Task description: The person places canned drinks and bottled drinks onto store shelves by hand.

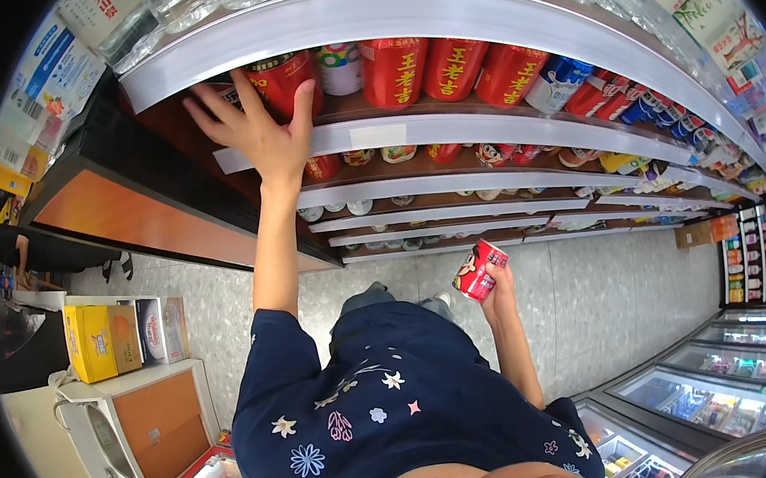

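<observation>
My left hand (270, 140) reaches up to the shelf at the left end. Its fingers are spread, with the thumb out to the right, over the front of a red can (285, 82) with a dark band at its top; whether they touch it I cannot tell. To the right of that can stand a white can with coloured rings (340, 70) and several red cans with yellow characters (397, 72). Down at waist height, my right hand (499, 294) is wrapped round a red can with a cartoon face (480, 270), held tilted.
White shelf edges (446, 127) run across in several tiers, with blue-and-silver cans (559, 83) farther right. A dark side panel (141, 178) borders the shelves at left. Behind are cartons (100, 341), a scale (105, 441) and glass-topped chillers (679, 395).
</observation>
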The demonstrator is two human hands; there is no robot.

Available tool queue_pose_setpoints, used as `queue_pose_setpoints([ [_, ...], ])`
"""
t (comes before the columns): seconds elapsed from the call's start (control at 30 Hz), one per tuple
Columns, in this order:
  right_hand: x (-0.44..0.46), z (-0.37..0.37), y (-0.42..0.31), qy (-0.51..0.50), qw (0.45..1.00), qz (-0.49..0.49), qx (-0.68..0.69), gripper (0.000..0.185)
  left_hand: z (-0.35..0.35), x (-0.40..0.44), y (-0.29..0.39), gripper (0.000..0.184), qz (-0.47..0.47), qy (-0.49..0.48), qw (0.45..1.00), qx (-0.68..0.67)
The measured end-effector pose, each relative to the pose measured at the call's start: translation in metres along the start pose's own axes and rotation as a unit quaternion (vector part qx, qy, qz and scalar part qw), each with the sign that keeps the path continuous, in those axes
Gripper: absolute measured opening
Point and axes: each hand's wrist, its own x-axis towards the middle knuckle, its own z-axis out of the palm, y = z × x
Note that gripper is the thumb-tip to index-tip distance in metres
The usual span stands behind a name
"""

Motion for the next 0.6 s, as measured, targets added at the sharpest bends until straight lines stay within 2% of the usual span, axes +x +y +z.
queue_pose_setpoints([
  [0.07, -0.001, -0.003, 0.004, 0.009, 1.000, -0.005, 0.017, 0.040, 0.005, -0.001, -0.003, 0.093, -0.021, -0.016, 1.000, -0.014],
  [0.1, -0.001, -0.004, 0.005, 0.013, 1.000, -0.003, 0.017, 0.040, 0.005, 0.003, 0.001, 0.096, -0.029, 0.003, 0.997, -0.076],
  [0.2, -0.004, -0.002, 0.005, 0.020, 1.000, 0.004, 0.017, 0.041, 0.004, 0.001, 0.000, 0.099, -0.006, -0.037, 0.997, -0.071],
  [0.3, -0.007, 0.007, 0.000, 0.009, 1.000, 0.003, -0.002, 0.046, 0.005, 0.001, 0.002, 0.104, -0.014, -0.054, 0.996, -0.072],
  [0.37, -0.009, 0.012, -0.003, -0.007, 0.999, -0.016, -0.041, 0.053, 0.009, -0.008, -0.001, 0.106, -0.025, -0.010, 0.996, -0.089],
  [0.4, -0.009, 0.012, -0.003, -0.008, 0.996, -0.048, -0.080, 0.058, 0.011, -0.012, -0.002, 0.107, -0.031, 0.013, 0.994, -0.100],
  [0.47, -0.009, 0.012, -0.004, -0.010, 0.981, -0.113, -0.158, 0.067, 0.009, -0.019, 0.001, 0.108, 0.026, 0.029, 0.992, -0.119],
  [0.5, -0.008, 0.014, -0.006, -0.012, 0.977, -0.138, -0.163, 0.077, 0.006, -0.022, 0.005, 0.109, 0.055, 0.035, 0.991, -0.121],
  [0.53, -0.008, 0.015, -0.010, -0.008, 0.962, -0.176, -0.206, 0.078, 0.005, -0.025, 0.010, 0.109, 0.083, 0.040, 0.988, -0.123],
  [0.6, -0.014, 0.021, -0.024, 0.002, 0.924, -0.247, -0.291, 0.081, 0.008, -0.026, 0.034, 0.095, 0.104, 0.052, 0.983, -0.143],
])
